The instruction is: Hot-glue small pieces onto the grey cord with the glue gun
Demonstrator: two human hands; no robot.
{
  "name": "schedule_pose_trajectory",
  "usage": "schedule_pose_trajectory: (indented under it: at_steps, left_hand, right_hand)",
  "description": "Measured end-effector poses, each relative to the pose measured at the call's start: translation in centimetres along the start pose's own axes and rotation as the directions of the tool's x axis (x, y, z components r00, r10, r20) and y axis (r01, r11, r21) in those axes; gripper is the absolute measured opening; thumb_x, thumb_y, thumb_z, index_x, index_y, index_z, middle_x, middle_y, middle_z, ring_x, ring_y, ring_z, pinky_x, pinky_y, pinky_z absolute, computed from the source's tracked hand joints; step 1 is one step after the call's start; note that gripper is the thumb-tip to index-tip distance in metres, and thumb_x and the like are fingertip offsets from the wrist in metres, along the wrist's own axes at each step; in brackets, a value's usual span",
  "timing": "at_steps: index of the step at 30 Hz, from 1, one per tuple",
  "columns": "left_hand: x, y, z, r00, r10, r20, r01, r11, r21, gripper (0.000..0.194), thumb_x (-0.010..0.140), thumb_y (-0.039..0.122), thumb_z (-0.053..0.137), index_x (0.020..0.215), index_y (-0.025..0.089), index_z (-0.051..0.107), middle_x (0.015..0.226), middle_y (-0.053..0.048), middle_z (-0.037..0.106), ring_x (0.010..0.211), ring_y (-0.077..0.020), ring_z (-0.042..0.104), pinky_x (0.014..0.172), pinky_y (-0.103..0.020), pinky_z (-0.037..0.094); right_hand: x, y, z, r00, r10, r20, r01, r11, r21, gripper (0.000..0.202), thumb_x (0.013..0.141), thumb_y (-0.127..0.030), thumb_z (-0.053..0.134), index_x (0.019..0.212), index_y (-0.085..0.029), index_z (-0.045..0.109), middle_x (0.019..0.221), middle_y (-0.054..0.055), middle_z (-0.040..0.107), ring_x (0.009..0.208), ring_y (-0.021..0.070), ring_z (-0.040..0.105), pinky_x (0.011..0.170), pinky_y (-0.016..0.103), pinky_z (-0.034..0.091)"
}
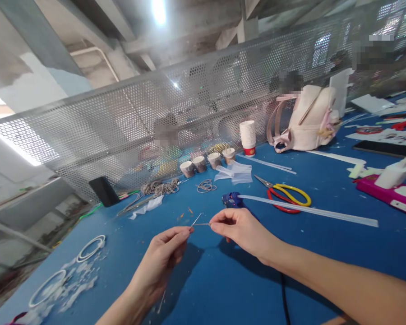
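My left hand (165, 253) pinches a thin pale stick or wire (196, 219) whose tip points up and right. Lower down, a thin pale length shows below that hand. Between the two hands runs a short piece of thin grey-brown cord (202, 224), drawn straight. My right hand (238, 230) pinches the cord's other end between thumb and fingertips. Just beyond the right hand lies a blue glue gun (232, 199) with a long clear glue stick (311, 210) in its back. Both hands are above the blue table (203, 289).
Red and yellow-handled scissors (287, 197) lie behind the glue stick. Several paper cups (199, 164), a cup stack (247, 137) and a backpack (311, 119) line the perforated screen (138, 117). Cord bundles (160, 187), white rings (91, 248), a pink power strip (389, 194) and a black cable (284, 300) lie around.
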State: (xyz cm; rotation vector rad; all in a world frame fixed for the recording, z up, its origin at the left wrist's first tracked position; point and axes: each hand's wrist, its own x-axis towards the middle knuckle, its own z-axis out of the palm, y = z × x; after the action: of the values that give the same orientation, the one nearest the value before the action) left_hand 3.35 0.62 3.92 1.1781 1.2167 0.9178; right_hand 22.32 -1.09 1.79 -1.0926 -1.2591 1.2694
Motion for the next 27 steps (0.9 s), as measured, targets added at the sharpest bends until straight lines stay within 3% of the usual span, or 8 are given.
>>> schedule_pose_trajectory:
  at_steps: [3, 9, 15, 19, 24, 27]
  left_hand:
    - [-0.1, 0.1, 0.1, 1.000, -0.004, 0.012, 0.004, 1.000, -0.008, 0.032, 0.063, 0.041, 0.074, 0.074, 0.011, 0.071, 0.048, 0.008, 0.026, 0.046, -0.0059, 0.019, 0.042, -0.021, 0.014]
    - [-0.3, 0.2, 0.3, 0.999, 0.026, 0.028, -0.026, 1.000, 0.013, 0.027, 0.065, 0.039, 0.074, 0.067, 0.013, 0.069, 0.046, 0.007, 0.032, 0.045, -0.0054, 0.022, 0.040, -0.019, 0.015]
    - [-0.7, 0.4, 1.0, 0.998, 0.070, 0.003, -0.070, 0.998, 0.004, 0.023, 0.058, 0.033, 0.078, 0.057, 0.012, 0.068, 0.062, -0.001, 0.053, 0.045, -0.0066, 0.040, 0.036, -0.020, 0.028]
    - [-1.0, 0.4, 1.4, 0.992, 0.107, -0.062, -0.108, 0.994, -0.019, 0.018, 0.053, 0.024, 0.080, 0.055, 0.014, 0.066, 0.064, 0.000, 0.055, 0.045, -0.0093, 0.049, 0.036, -0.020, 0.032]
    - [-1.0, 0.2, 1.3, 0.987, 0.126, -0.100, -0.120, 0.991, 0.058, 0.019, 0.058, 0.028, 0.077, 0.059, 0.015, 0.063, 0.045, 0.005, 0.045, 0.038, -0.0059, 0.036, 0.038, -0.019, 0.021]
    - [-0.9, 0.2, 1.0, 0.987, 0.121, -0.108, -0.109, 0.988, 0.107, 0.022, 0.059, 0.032, 0.076, 0.068, 0.015, 0.067, 0.044, 0.008, 0.036, 0.042, -0.0051, 0.027, 0.042, -0.020, 0.017]
  right_hand:
    - [-0.1, 0.1, 0.1, 1.000, 0.002, 0.015, -0.001, 1.000, -0.011, 0.011, 0.075, -0.025, 0.062, 0.075, -0.016, 0.067, 0.067, -0.001, 0.062, 0.058, 0.0093, 0.051, 0.054, 0.021, 0.038]
    - [-0.2, 0.1, 0.1, 1.000, -0.018, 0.022, 0.018, 1.000, 0.007, 0.010, 0.075, -0.025, 0.062, 0.075, -0.016, 0.067, 0.067, -0.001, 0.062, 0.059, 0.0094, 0.051, 0.056, 0.021, 0.038]
    - [-0.3, -0.1, 0.0, 1.000, -0.010, 0.027, 0.009, 1.000, 0.018, 0.009, 0.074, -0.025, 0.062, 0.074, -0.017, 0.067, 0.067, -0.002, 0.062, 0.060, 0.0101, 0.051, 0.057, 0.022, 0.039]
    - [-0.4, -0.1, -0.1, 0.999, -0.012, 0.032, 0.011, 1.000, 0.027, 0.009, 0.074, -0.025, 0.063, 0.073, -0.017, 0.067, 0.066, -0.002, 0.062, 0.059, 0.0098, 0.051, 0.057, 0.022, 0.039]
    - [-0.5, -0.2, -0.1, 0.999, -0.008, 0.048, 0.006, 0.999, 0.040, 0.009, 0.074, -0.024, 0.063, 0.073, -0.017, 0.066, 0.064, -0.002, 0.061, 0.059, 0.0096, 0.050, 0.057, 0.022, 0.039]
    - [-0.5, -0.2, -0.1, 0.999, -0.010, 0.044, 0.009, 0.999, 0.039, 0.008, 0.074, -0.024, 0.063, 0.073, -0.017, 0.067, 0.064, -0.003, 0.060, 0.059, 0.0092, 0.050, 0.058, 0.022, 0.039]
